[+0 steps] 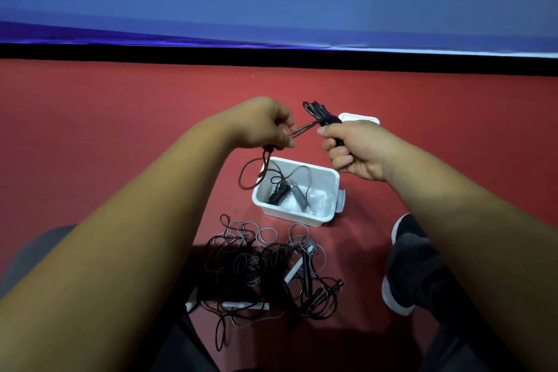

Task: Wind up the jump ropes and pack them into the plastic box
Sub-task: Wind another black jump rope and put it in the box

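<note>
Mid-wind. Right hand (354, 151) grip wrapped round black rope bundle (320, 113); left hand (264, 124) pinches loose tail (303, 129). Next, likely: wrap tail, tuck, drop into plastic box (290, 216).

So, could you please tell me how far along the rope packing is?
Done: wound ropes lie in the plastic box. In hand: the right hand grips a black bundle; the left hand pinches its loose tail. Left: the tangled pile on the floor.
</note>
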A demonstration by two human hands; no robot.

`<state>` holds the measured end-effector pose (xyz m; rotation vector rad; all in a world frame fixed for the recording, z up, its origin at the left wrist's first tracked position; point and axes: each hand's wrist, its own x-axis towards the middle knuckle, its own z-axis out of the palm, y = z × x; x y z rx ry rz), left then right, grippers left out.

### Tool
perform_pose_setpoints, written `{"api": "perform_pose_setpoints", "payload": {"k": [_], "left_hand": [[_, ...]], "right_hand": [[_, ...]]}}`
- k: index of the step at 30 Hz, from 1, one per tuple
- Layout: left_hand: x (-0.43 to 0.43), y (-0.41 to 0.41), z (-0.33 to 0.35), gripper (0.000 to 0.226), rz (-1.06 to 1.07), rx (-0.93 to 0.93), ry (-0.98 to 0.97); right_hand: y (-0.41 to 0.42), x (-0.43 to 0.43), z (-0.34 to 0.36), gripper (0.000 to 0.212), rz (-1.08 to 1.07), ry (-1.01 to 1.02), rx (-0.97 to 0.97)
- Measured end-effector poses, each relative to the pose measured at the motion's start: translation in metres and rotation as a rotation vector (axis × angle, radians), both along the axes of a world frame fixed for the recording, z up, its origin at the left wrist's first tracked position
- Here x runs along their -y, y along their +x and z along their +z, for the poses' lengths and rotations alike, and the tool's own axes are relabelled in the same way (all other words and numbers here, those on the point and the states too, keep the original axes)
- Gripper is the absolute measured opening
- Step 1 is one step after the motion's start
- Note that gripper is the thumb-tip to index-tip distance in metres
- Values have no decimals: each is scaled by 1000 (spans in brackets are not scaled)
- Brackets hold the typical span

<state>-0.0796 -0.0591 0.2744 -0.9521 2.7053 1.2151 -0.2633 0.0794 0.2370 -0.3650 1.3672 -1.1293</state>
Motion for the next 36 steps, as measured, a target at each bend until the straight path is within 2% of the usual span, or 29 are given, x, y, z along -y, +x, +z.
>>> {"api": "perform_pose_setpoints", "payload": {"k": [2, 4, 6, 8, 9, 11, 13, 16, 19, 21, 25, 30, 31, 34, 36], "left_hand": [[-4, -4, -7, 13, 3, 47, -124], [-10, -7, -11, 12, 16, 29, -187], [-14, -10, -12, 11, 64, -31, -106], [-16, -11, -9, 12, 157, -149, 86], [-15, -10, -8, 14, 193, -209, 149], [-8, -10, -5, 16, 199, -277, 148], [-3, -7, -2, 15, 154, -304, 107], [0, -2, 2, 15, 61, -333, 211], [0, 2, 0, 29, -8, -291, 330], [2, 2, -2, 32, -22, -211, 273], [2, 0, -6, 21, 4, -38, 56], [1, -5, -14, 16, 19, -5, -56], [1, -4, -16, 15, 28, -1, -59], [2, 0, -22, 10, 66, -27, 42], [2, 1, -26, 7, 80, -53, 125]], "right_hand": [[5, 0, 1, 16, -23, -67, -19], [10, 0, 4, 31, -73, -113, -49], [10, 2, 6, 50, -150, -127, -33], [6, 3, 8, 59, -211, -127, 3], [4, 4, 9, 58, -224, -132, 13], [0, 3, 11, 49, -232, -145, 28], [-1, 3, 11, 41, -235, -154, 46], [-2, 2, 13, 33, -256, -154, 56], [-4, 1, 17, 20, -293, -150, 69], [-4, 1, 19, 14, -286, -150, 75], [3, -1, 29, 16, -206, -189, 86], [12, -5, 38, 14, -77, -225, 51], [14, -6, 39, 10, -48, -235, 32], [18, -8, 39, 34, 7, -249, -59], [22, -9, 41, 33, 18, -259, -99]]}}
